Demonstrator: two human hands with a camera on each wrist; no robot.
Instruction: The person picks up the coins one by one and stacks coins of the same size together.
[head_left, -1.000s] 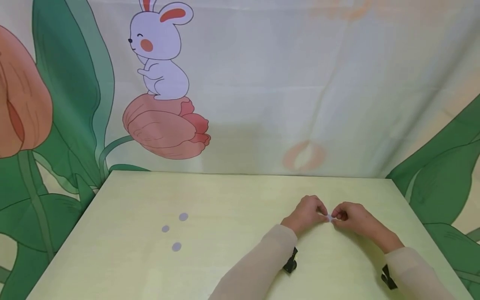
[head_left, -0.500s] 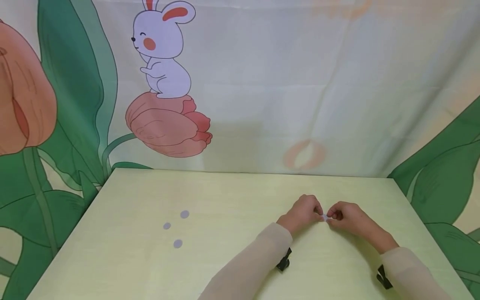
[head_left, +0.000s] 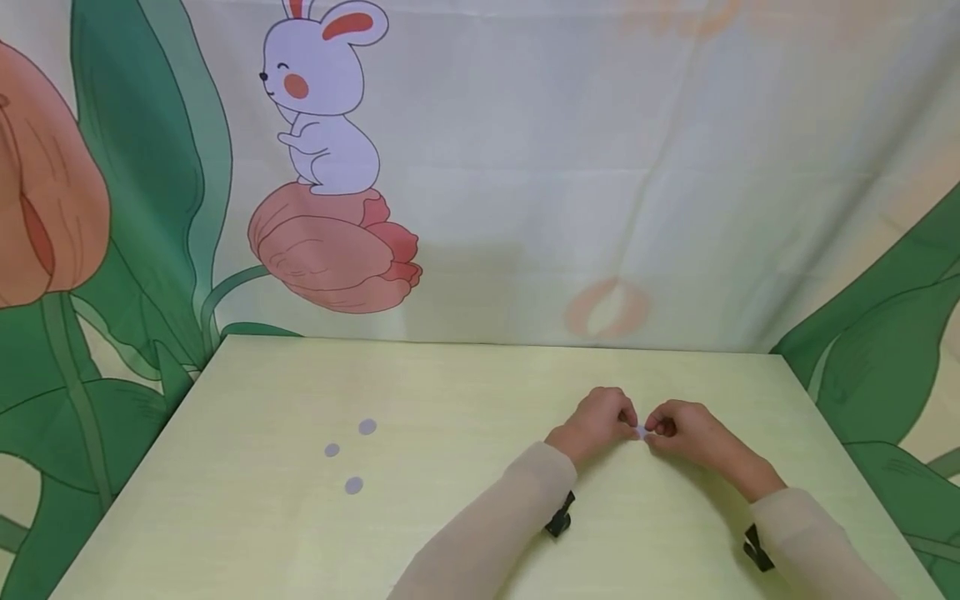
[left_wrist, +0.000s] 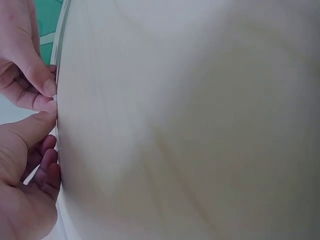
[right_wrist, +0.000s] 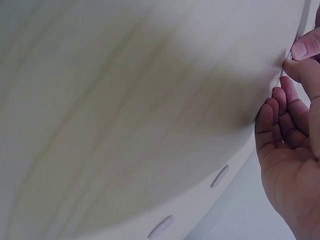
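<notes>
Backdrop: a printed cloth (head_left: 525, 167) hangs behind the table, creased and soft, showing a white rabbit (head_left: 322, 100) on a pink tulip (head_left: 330, 250) and large green leaves; no writing can be read on it.
Table: a pale yellow-green table (head_left: 465, 517) with a smooth, faintly grained top; its far edge runs straight under the cloth, and its left and right edges slant outward toward the camera.
Open room: the left half and the far strip of the table top are bare except for the dots.
Grey dots: three small, flat, round grey dots (head_left: 354, 485) lie at about 9 o'clock from the hands, well apart from them, set in a loose triangle, each apart from the others.
Left hand: the left hand (head_left: 596, 423) rests low on the table right of centre, fingers curled, thumb and forefinger pinched on the white piece; a beige sleeve covers the forearm.
White piece: a tiny white piece (head_left: 641, 432), thin and flat, sits between the two hands just above the table; its shape is too small to tell, and in the left wrist view (left_wrist: 55, 96) it shows only as a sliver at the fingertips.
Right hand: the right hand (head_left: 686, 432) meets the left at 3 o'clock of it, fingertips touching the same piece and pinching it, the other fingers curled in.
</notes>
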